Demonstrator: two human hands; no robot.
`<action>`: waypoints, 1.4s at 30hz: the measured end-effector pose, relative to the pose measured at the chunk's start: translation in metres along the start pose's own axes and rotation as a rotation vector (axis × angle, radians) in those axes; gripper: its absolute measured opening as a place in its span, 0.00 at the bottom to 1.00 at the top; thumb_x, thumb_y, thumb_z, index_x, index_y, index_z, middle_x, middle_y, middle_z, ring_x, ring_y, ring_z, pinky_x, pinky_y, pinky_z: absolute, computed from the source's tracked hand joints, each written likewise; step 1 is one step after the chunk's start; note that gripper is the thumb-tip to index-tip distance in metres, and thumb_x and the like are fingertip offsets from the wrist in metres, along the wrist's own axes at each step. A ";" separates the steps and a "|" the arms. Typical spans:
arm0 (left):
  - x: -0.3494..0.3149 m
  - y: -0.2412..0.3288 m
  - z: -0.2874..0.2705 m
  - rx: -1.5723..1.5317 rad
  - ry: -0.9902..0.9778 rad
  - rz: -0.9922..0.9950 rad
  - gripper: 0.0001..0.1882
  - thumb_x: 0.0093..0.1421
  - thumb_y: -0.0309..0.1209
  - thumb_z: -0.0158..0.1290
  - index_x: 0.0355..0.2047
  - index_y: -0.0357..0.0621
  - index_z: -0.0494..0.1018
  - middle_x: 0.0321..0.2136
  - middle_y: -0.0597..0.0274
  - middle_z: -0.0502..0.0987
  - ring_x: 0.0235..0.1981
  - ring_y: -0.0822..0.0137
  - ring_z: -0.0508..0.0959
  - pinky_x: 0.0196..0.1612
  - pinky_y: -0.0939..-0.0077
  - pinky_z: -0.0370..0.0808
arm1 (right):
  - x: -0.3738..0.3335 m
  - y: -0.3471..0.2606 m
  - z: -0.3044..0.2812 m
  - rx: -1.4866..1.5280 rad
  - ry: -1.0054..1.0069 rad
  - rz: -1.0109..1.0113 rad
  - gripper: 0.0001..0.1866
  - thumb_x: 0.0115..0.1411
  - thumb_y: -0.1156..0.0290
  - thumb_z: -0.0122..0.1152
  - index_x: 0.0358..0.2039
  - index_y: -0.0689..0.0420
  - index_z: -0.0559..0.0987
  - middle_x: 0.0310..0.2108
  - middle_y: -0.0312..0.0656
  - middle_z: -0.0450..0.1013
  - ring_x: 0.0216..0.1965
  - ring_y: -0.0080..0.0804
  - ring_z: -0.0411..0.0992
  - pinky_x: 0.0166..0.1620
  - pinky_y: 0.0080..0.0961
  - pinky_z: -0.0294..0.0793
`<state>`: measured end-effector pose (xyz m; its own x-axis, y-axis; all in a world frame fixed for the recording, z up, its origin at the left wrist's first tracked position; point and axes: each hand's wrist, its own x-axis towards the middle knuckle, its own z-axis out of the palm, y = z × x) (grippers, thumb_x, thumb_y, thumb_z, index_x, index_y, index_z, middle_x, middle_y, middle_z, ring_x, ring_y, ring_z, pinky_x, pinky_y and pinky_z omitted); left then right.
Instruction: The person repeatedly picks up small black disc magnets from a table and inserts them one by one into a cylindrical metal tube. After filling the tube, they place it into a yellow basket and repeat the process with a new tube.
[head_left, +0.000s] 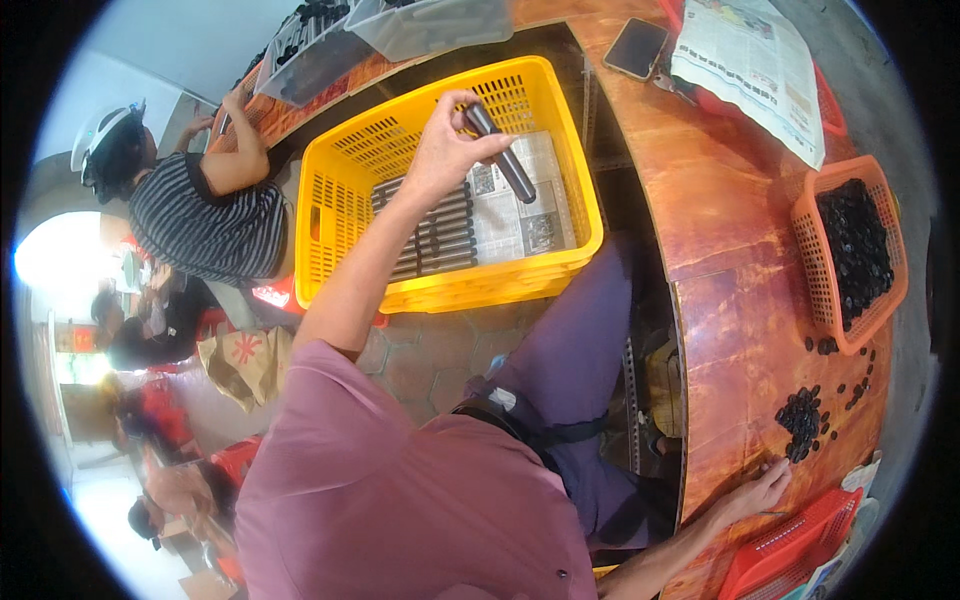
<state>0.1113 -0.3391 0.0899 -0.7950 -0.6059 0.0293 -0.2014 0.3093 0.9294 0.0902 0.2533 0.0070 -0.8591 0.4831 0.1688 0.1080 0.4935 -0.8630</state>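
My left hand is closed around a short, dark, smooth tube, held at a slant over a yellow plastic crate. Below it, rows of similar dark tubes lie in the crate's left part, on newspaper that shows bare on the right. My right hand rests low on the wooden table, its fingers stretched toward a loose heap of small round black caps. Nothing shows in those fingers.
An orange basket full of black pieces stands on the table. A red basket sits beside my right hand. Farther off lie a phone and a newspaper; clear bins stand beyond the crate. A helmeted person works at left.
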 end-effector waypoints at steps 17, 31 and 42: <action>-0.053 -0.281 -0.060 0.754 -0.563 -0.219 0.17 0.55 0.38 0.67 0.40 0.42 0.79 0.35 0.55 0.81 0.38 0.58 0.81 0.42 0.64 0.77 | 0.010 0.011 -0.006 -0.318 -0.013 -0.129 0.18 0.72 0.64 0.54 0.34 0.70 0.74 0.28 0.40 0.65 0.32 0.33 0.60 0.40 0.29 0.66; -0.082 -0.337 -0.093 1.012 -0.869 -0.251 0.16 0.55 0.34 0.60 0.40 0.36 0.79 0.40 0.45 0.81 0.45 0.45 0.80 0.48 0.54 0.78 | 0.023 0.023 -0.007 -0.540 0.000 -0.218 0.21 0.73 0.60 0.54 0.36 0.71 0.76 0.28 0.46 0.68 0.31 0.36 0.63 0.38 0.32 0.68; -0.096 -0.357 -0.069 1.024 -0.824 -0.218 0.16 0.61 0.36 0.56 0.44 0.37 0.75 0.45 0.46 0.78 0.46 0.46 0.80 0.47 0.51 0.78 | 0.009 -0.007 0.004 -0.762 -0.040 -0.199 0.24 0.72 0.53 0.53 0.42 0.68 0.78 0.36 0.51 0.76 0.38 0.44 0.74 0.44 0.35 0.73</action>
<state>0.2991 -0.4415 -0.2193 -0.7305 -0.2078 -0.6506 -0.4155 0.8912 0.1819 0.0795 0.2518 0.0126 -0.9140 0.3147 0.2560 0.2514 0.9347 -0.2513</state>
